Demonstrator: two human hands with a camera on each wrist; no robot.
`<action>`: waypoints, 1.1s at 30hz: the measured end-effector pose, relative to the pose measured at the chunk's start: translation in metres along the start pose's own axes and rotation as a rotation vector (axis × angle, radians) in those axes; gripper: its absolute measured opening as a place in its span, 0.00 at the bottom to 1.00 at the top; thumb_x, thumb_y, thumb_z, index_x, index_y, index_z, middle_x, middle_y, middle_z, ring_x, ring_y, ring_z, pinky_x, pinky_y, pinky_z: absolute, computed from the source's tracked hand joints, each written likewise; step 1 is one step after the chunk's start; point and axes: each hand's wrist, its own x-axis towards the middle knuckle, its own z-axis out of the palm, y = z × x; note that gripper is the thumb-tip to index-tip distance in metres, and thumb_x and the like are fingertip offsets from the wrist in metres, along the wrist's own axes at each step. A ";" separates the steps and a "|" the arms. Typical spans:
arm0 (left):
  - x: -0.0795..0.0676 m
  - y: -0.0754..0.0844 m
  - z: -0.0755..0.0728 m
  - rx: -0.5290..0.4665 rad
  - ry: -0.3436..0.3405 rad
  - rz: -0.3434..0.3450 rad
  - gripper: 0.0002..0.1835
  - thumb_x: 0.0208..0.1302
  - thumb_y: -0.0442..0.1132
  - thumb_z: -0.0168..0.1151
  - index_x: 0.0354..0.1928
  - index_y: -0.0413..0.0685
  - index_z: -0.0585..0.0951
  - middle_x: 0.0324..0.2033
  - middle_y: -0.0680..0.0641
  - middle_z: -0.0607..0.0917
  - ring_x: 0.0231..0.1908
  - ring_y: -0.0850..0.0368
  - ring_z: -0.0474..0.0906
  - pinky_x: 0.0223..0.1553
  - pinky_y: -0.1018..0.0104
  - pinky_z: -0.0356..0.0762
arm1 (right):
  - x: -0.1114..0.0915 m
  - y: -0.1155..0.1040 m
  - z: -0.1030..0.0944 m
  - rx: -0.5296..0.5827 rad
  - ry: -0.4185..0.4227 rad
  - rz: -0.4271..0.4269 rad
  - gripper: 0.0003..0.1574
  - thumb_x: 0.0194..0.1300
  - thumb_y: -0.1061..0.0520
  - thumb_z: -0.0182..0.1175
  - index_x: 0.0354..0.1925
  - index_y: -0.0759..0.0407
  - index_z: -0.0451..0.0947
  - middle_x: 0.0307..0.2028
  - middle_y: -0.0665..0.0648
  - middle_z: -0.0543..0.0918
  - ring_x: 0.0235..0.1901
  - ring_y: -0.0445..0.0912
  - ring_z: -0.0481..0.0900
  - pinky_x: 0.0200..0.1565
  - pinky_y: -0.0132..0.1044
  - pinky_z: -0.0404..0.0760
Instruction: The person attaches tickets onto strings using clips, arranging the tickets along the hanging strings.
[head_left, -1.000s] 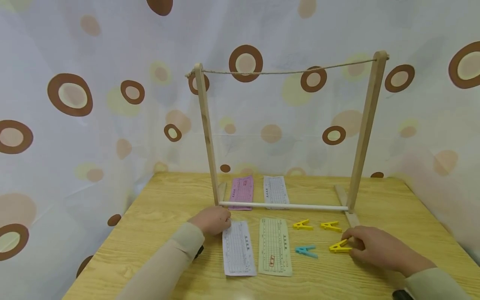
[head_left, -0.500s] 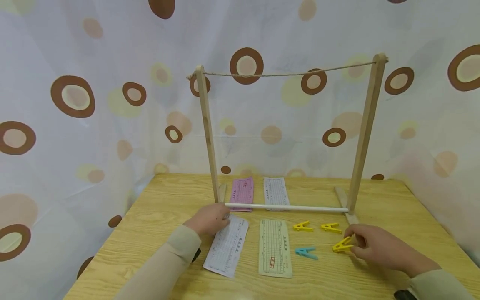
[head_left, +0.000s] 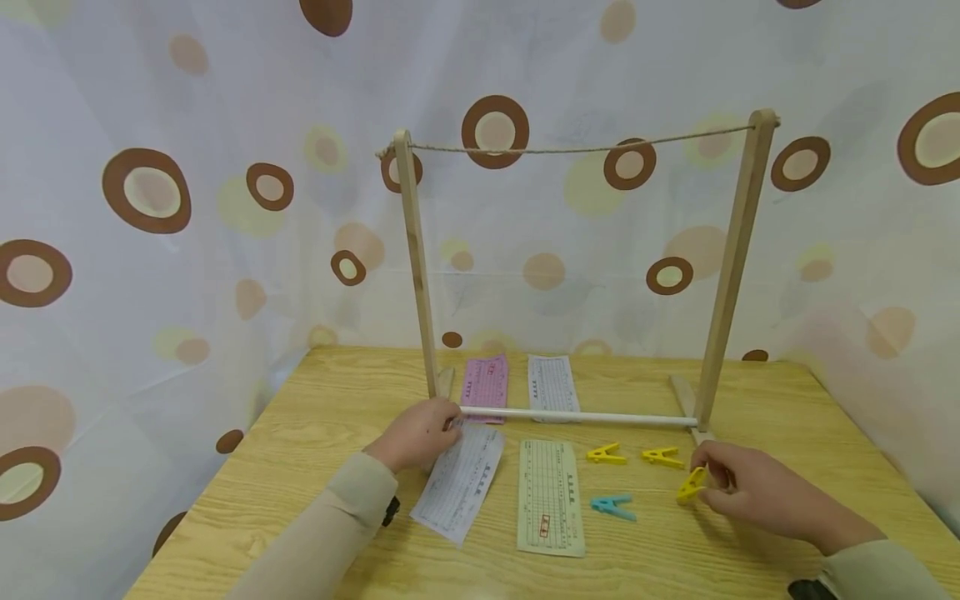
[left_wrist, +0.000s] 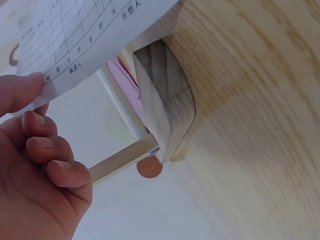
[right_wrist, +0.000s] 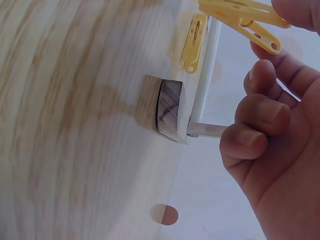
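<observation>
My left hand (head_left: 422, 435) pinches the upper edge of a white printed receipt slip (head_left: 462, 481) between thumb and curled fingers. In the left wrist view the slip (left_wrist: 80, 45) is lifted off the table at the held edge. With thumb and forefinger my right hand (head_left: 757, 492) grips a yellow clothespin (head_left: 691, 485) by its handle ends; the right wrist view shows this clothespin (right_wrist: 245, 20) raised above the tabletop. Two more yellow clothespins (head_left: 606, 453) and a blue one (head_left: 613, 506) lie between the hands, next to a pale green slip (head_left: 551, 497).
A wooden frame has a left post (head_left: 417, 267), a right post (head_left: 735, 267) and a string (head_left: 562, 152) tied between their tops. A white rod (head_left: 577, 415) joins the posts low down. Behind it lie a pink slip (head_left: 485, 385) and another white slip (head_left: 552, 387).
My left hand has taken the white slip, turned it at an angle and drawn it slightly up and back. The right hand has picked up the yellow clothespin and tilted it.
</observation>
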 end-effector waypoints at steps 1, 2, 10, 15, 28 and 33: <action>0.000 0.000 0.000 -0.002 0.005 -0.002 0.04 0.73 0.39 0.60 0.39 0.49 0.82 0.30 0.52 0.76 0.29 0.59 0.72 0.30 0.64 0.73 | 0.000 0.000 0.000 0.002 0.003 -0.003 0.14 0.69 0.53 0.66 0.48 0.54 0.75 0.27 0.49 0.69 0.22 0.37 0.65 0.25 0.36 0.67; 0.000 0.001 0.000 -0.001 0.010 -0.006 0.04 0.73 0.39 0.60 0.40 0.49 0.82 0.30 0.53 0.76 0.30 0.59 0.72 0.30 0.64 0.73 | 0.000 0.000 0.000 0.005 0.003 -0.005 0.14 0.69 0.53 0.66 0.48 0.54 0.75 0.27 0.49 0.69 0.23 0.37 0.65 0.25 0.36 0.67; -0.002 0.008 -0.003 0.012 0.067 0.022 0.05 0.73 0.41 0.61 0.41 0.49 0.83 0.29 0.54 0.75 0.29 0.59 0.71 0.30 0.64 0.71 | -0.001 -0.004 -0.002 -0.008 0.036 -0.036 0.14 0.69 0.52 0.67 0.47 0.53 0.75 0.28 0.49 0.68 0.25 0.36 0.65 0.26 0.36 0.66; -0.005 0.012 -0.006 -0.001 0.087 0.038 0.05 0.73 0.41 0.62 0.38 0.50 0.82 0.28 0.55 0.75 0.28 0.59 0.70 0.29 0.64 0.71 | 0.000 -0.010 -0.006 -0.027 0.073 -0.055 0.12 0.69 0.52 0.66 0.46 0.51 0.74 0.28 0.49 0.68 0.25 0.36 0.64 0.26 0.36 0.65; -0.008 0.023 -0.010 -0.036 0.113 0.058 0.05 0.73 0.41 0.60 0.37 0.51 0.80 0.30 0.55 0.76 0.30 0.59 0.71 0.32 0.63 0.72 | 0.001 -0.020 -0.013 -0.065 0.134 -0.036 0.13 0.70 0.51 0.66 0.47 0.52 0.74 0.28 0.49 0.68 0.25 0.37 0.63 0.26 0.37 0.64; -0.008 0.027 -0.013 -0.032 0.125 0.075 0.06 0.73 0.41 0.59 0.35 0.51 0.79 0.29 0.55 0.76 0.29 0.59 0.71 0.30 0.64 0.72 | 0.001 -0.024 -0.016 -0.062 0.162 -0.055 0.13 0.70 0.51 0.67 0.47 0.52 0.75 0.27 0.49 0.68 0.24 0.37 0.62 0.26 0.36 0.64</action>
